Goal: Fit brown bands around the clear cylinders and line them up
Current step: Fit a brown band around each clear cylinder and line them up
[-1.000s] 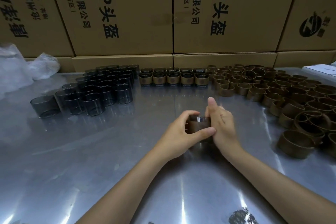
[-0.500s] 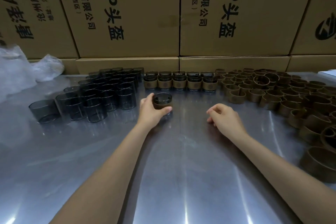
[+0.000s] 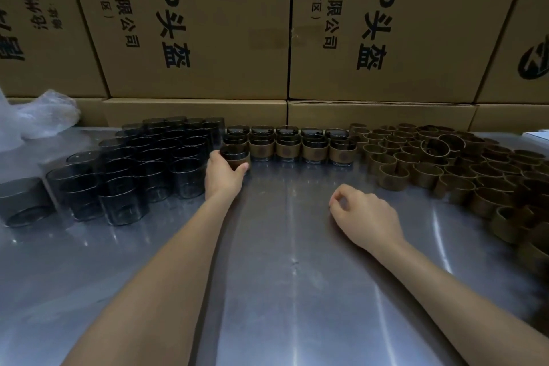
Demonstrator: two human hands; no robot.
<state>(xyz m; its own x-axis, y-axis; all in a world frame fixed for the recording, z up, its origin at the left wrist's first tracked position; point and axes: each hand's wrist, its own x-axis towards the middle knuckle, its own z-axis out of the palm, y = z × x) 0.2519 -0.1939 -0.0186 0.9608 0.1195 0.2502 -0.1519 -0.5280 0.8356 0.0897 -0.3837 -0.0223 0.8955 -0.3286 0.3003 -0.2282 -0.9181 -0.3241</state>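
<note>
My left hand [image 3: 224, 171] grips a banded clear cylinder [image 3: 236, 155] at the left end of the front row of banded cylinders [image 3: 286, 149], which stand in rows at the back middle of the metal table [image 3: 282, 261]. Bare clear cylinders [image 3: 142, 169] crowd the left side of the table. Loose brown bands [image 3: 445, 163] cover the right side. My right hand [image 3: 364, 212] rests on the table in the middle, fingers loosely curled, holding nothing.
Stacked cardboard boxes [image 3: 208, 27] form a wall along the back edge of the table. A crumpled clear plastic bag [image 3: 35, 116] lies at the back left. A white flat object [image 3: 537, 137] shows at the far right edge.
My left hand has carried the banded cylinder from the middle of the table back to the left end of the row. My right hand let go and now rests on the table.
</note>
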